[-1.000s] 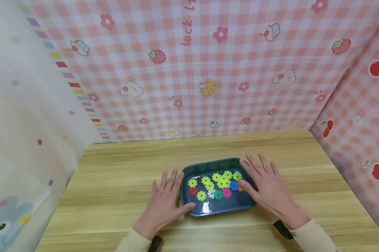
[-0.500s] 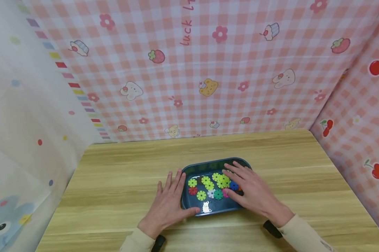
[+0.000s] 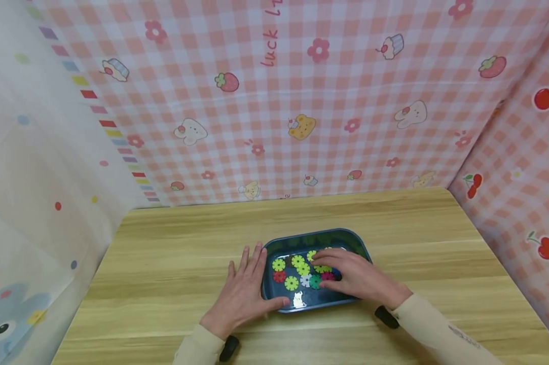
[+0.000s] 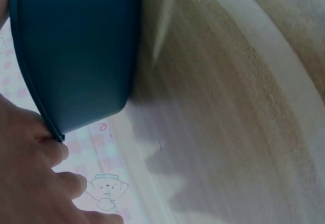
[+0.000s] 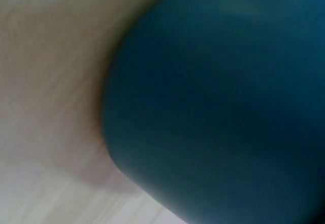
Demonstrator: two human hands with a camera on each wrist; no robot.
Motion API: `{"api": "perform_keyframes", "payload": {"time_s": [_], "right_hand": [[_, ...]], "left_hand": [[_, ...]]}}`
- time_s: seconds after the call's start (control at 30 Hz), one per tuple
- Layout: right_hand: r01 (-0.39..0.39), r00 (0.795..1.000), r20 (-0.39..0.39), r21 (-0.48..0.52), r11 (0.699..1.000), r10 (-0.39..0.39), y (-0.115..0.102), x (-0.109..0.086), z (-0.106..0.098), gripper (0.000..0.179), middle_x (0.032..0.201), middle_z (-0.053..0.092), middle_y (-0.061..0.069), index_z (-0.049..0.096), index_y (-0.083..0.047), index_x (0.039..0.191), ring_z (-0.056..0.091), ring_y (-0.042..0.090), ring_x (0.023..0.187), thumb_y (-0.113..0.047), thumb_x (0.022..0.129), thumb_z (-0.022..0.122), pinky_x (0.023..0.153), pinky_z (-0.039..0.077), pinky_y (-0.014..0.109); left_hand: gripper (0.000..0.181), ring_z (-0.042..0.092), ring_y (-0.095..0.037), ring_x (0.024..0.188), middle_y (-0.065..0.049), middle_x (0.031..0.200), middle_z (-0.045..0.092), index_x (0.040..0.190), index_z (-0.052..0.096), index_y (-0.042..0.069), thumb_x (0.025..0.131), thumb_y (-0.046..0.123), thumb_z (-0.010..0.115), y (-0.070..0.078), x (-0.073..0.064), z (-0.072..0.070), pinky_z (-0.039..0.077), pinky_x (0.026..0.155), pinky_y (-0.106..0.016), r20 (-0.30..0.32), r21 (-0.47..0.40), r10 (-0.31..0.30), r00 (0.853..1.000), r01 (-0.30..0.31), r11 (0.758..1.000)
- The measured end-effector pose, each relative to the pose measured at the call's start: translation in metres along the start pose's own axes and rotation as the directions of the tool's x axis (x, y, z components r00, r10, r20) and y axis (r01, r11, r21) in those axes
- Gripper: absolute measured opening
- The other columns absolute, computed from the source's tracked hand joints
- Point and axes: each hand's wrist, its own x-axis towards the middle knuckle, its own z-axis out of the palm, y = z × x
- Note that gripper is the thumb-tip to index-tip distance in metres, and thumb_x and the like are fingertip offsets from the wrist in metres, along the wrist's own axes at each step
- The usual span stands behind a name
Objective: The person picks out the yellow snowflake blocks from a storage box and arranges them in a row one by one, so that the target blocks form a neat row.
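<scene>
A dark blue-green tray (image 3: 297, 303) holds several small notched plastic discs, most of them yellow-green. A red disc (image 3: 279, 277), a white disc (image 3: 305, 281) and a green disc (image 3: 315, 281) lie among them. My left hand (image 3: 240, 299) rests on the tray's left rim with its fingers extended. In the left wrist view that hand's fingers touch the tray's edge (image 4: 76, 56). Over the right half of the tray my right hand (image 3: 356, 276) reaches down to the discs, thumb and fingers apart. It covers some discs. The right wrist view shows the tray's outer wall (image 5: 213, 107), not the fingers.
The tray stands on a wooden table (image 3: 187, 253). A pink checked cloth (image 3: 256, 101) hangs behind the table, another patterned cloth (image 3: 520, 203) on its right and a pale one (image 3: 50, 167) on its left.
My right hand has moved left from the tray's right rim to over the discs and lowered among them, its fingers bending more. The left hand shifted slightly right and stays at the left rim.
</scene>
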Motion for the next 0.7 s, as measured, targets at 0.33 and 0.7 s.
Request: {"api": "perform_keyframes", "payload": {"time_s": [0.33, 0.7], "right_hand": [[0.088, 0.992, 0.09, -0.019, 0.996, -0.086, 0.009, 0.013, 0.005, 0.036, 0.13, 0.067, 0.0, 0.074, -0.012, 0.125, 0.061, 0.02, 0.123, -0.026, 0.093, 0.08, 0.106, 0.051, 0.045], [0.118, 0.983, 0.151, -0.068, 0.991, -0.107, 0.014, 0.022, 0.01, 0.032, 0.124, 0.068, -0.001, 0.075, -0.014, 0.12, 0.061, 0.015, 0.113, -0.026, 0.091, 0.082, 0.102, 0.054, 0.04]], "left_hand": [[0.118, 0.004, -0.039, 0.159, -0.01, 0.174, 0.008, 0.166, 0.018, 0.008, 0.083, 0.08, 0.061, -0.003, 0.005, -0.002, 0.015, 0.12, -0.071, 0.002, 0.014, 0.017, 1.0, -0.017, 1.0], [0.116, 0.005, -0.039, 0.158, -0.01, 0.174, 0.009, 0.166, 0.019, 0.007, 0.084, 0.077, 0.063, -0.004, 0.008, -0.003, 0.017, 0.12, -0.071, -0.004, -0.002, 0.031, 0.999, -0.031, 1.0]]}}
